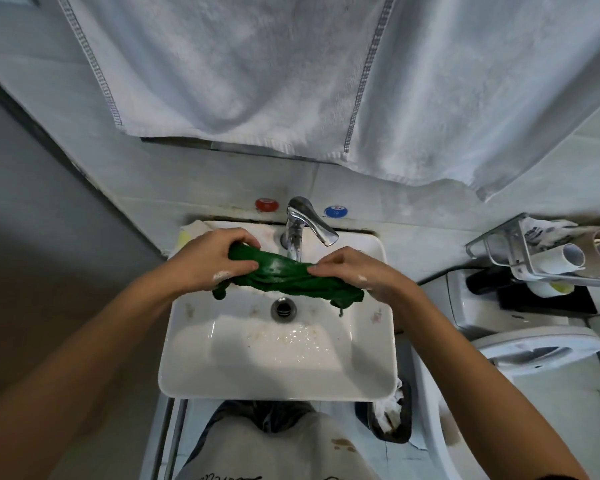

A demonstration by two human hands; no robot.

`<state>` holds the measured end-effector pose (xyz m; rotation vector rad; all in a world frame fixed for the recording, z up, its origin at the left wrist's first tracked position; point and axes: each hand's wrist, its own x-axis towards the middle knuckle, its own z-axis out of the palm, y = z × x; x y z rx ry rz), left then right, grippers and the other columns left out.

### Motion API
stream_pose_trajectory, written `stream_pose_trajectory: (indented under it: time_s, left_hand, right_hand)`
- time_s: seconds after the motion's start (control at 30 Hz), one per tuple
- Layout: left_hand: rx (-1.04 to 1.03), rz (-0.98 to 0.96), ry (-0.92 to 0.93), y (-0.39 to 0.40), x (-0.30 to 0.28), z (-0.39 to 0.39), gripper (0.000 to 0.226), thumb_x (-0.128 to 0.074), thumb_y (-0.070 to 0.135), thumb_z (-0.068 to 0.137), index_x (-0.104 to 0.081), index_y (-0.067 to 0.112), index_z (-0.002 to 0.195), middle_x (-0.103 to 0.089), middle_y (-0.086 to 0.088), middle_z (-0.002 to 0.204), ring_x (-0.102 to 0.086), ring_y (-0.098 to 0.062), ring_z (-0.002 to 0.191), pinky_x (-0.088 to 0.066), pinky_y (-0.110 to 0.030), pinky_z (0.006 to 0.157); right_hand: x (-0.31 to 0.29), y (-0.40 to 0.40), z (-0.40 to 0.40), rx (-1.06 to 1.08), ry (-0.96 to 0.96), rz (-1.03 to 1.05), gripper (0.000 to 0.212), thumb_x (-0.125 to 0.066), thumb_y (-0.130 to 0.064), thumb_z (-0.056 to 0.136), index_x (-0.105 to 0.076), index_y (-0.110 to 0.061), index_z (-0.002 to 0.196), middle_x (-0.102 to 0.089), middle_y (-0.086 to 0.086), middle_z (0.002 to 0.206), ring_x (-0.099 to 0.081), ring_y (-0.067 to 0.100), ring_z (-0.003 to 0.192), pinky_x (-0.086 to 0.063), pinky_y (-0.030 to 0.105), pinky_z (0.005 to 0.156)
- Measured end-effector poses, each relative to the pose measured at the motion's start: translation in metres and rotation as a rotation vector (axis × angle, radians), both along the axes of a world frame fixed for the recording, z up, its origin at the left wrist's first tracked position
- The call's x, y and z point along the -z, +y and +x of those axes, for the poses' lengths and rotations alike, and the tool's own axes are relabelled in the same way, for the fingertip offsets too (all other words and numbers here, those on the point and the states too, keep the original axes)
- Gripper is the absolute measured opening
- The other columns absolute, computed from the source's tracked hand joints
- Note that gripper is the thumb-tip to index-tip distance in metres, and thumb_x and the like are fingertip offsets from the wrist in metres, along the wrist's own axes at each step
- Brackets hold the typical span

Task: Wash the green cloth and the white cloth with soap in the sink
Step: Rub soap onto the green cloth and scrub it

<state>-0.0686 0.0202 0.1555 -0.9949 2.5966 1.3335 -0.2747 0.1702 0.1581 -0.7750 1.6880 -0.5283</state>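
The left hand (211, 258) and right hand (352, 271), both flecked with suds, each grasp an end of the bunched green cloth (284, 276), held under the chrome faucet (300, 225) above the white sink (278, 344) and its drain (283, 308).

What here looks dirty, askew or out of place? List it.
The sink basin has brownish stains around the drain and in front of it. Foam clings to the left hand and right hand gripping the green cloth. Nothing looks spilled or broken.
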Motion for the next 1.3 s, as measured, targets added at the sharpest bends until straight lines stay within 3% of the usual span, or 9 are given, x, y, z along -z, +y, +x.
stream_pose_trajectory:
  time_s: [0.1, 0.23, 0.43, 0.63, 0.8, 0.9, 1.03, 1.17, 1.3]
  left_hand:
    - [0.081, 0.208, -0.171, -0.005, -0.005, -0.002, 0.032, -0.069, 0.021, 0.084, -0.051, 0.021, 0.110, -0.064, -0.003, 0.093, -0.069, -0.032, 0.075, -0.057, -0.051, 0.067]
    - [0.191, 0.041, -0.362, -0.006, -0.003, -0.008, 0.019, -0.071, 0.033, 0.077, -0.065, 0.015, 0.079, -0.066, -0.005, 0.072, -0.062, -0.020, 0.063, -0.044, -0.029, 0.056]
    - [0.020, 0.302, -0.177, -0.003, 0.003, -0.006, 0.026, -0.066, 0.021, 0.068, -0.063, -0.002, 0.081, -0.059, -0.010, 0.063, -0.057, -0.022, 0.058, -0.045, -0.029, 0.055]
    - [-0.048, 0.453, -0.019, -0.001, 0.009, -0.002, 0.026, -0.068, 0.003, 0.082, -0.051, -0.004, 0.100, -0.070, -0.019, 0.081, -0.065, -0.029, 0.067, -0.054, -0.051, 0.072]
    - [-0.022, 0.363, 0.011, 0.001, 0.004, 0.001, 0.032, -0.065, 0.022, 0.087, -0.048, 0.026, 0.114, -0.062, -0.014, 0.091, -0.062, -0.024, 0.065, -0.055, -0.035, 0.059]
    - [-0.083, 0.311, 0.173, 0.011, 0.005, -0.004, 0.010, -0.056, 0.022, 0.093, -0.056, 0.023, 0.102, -0.057, -0.013, 0.080, -0.058, -0.018, 0.063, -0.052, -0.046, 0.059]
    - [-0.190, -0.052, 0.269, 0.021, 0.021, -0.018, 0.015, -0.051, 0.035, 0.091, -0.058, 0.024, 0.097, -0.053, 0.006, 0.094, -0.052, -0.007, 0.082, -0.041, -0.023, 0.073]
    - [-0.258, -0.195, 0.249, 0.029, 0.028, -0.020, 0.034, -0.043, 0.037, 0.089, -0.060, 0.017, 0.112, -0.047, 0.009, 0.112, -0.052, -0.014, 0.095, -0.043, -0.032, 0.082]
    - [-0.250, -0.249, 0.289, 0.040, 0.031, -0.015, 0.023, -0.047, 0.027, 0.091, -0.058, 0.018, 0.109, -0.057, 0.003, 0.101, -0.054, -0.018, 0.089, -0.048, -0.038, 0.078]
  right_hand:
    - [-0.004, -0.002, -0.003, -0.158, 0.053, 0.060, 0.020, -0.072, -0.033, 0.084, -0.072, -0.013, 0.085, -0.065, -0.001, 0.067, -0.060, 0.008, 0.056, -0.048, 0.018, 0.052]
    - [-0.006, -0.007, 0.003, -0.231, 0.054, 0.049, 0.008, -0.069, -0.022, 0.085, -0.067, -0.018, 0.092, -0.065, -0.003, 0.077, -0.061, 0.010, 0.070, -0.046, 0.015, 0.061]
    - [0.006, -0.003, 0.010, -0.021, -0.128, -0.153, 0.015, -0.064, -0.001, 0.084, -0.060, -0.015, 0.090, -0.069, 0.015, 0.091, -0.068, 0.027, 0.085, -0.055, 0.030, 0.075]
    - [0.014, 0.004, 0.014, 0.096, -0.196, -0.239, 0.021, -0.064, -0.002, 0.088, -0.053, -0.018, 0.098, -0.068, 0.006, 0.078, -0.057, 0.014, 0.057, -0.046, 0.021, 0.055]
    - [0.017, 0.007, 0.012, 0.218, -0.196, -0.283, 0.010, -0.066, -0.019, 0.089, -0.057, -0.017, 0.093, -0.059, -0.002, 0.076, -0.056, 0.003, 0.063, -0.043, 0.014, 0.058]
    - [0.020, 0.000, 0.019, 0.372, -0.174, -0.301, 0.013, -0.065, -0.023, 0.090, -0.058, -0.017, 0.081, -0.056, 0.000, 0.075, -0.054, 0.012, 0.068, -0.044, 0.019, 0.059]
    - [0.030, -0.013, 0.036, 0.573, -0.060, -0.366, 0.018, -0.064, -0.013, 0.089, -0.057, -0.020, 0.074, -0.059, 0.004, 0.078, -0.059, 0.022, 0.078, -0.055, 0.036, 0.067]
    - [0.037, -0.008, 0.061, 0.444, 0.100, -0.478, 0.013, -0.059, -0.009, 0.092, -0.060, -0.022, 0.090, -0.061, -0.006, 0.084, -0.059, 0.011, 0.080, -0.050, 0.022, 0.075]
    - [0.038, -0.007, 0.063, 0.555, 0.178, -0.516, 0.014, -0.056, -0.010, 0.093, -0.065, -0.019, 0.100, -0.065, 0.003, 0.102, -0.061, 0.020, 0.099, -0.052, 0.041, 0.093]
